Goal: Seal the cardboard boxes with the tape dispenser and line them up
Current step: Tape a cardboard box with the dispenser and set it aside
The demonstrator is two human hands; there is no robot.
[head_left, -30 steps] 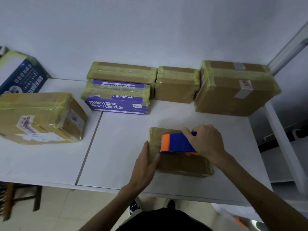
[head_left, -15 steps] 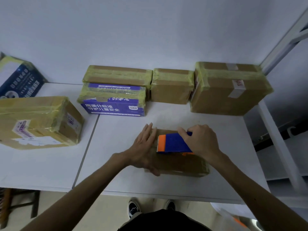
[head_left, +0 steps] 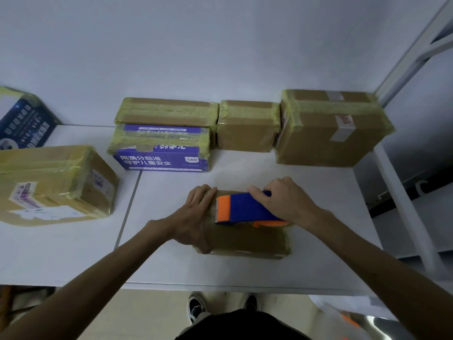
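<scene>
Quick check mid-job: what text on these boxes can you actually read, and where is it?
"用满分标准": purple box front, upper line.
"守护儿童安全": same front, lower line.
The white badge there and the upside-down print on its top: blurred.
Print on the dark blue box: blurred.
The shipping labels on the large left box and the right box: too small.

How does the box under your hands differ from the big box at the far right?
The near box lies low and flat; the big box stands taller. The near box carries the tape dispenser; the big box bears white labels. Both are taped brown cardboard.
</scene>
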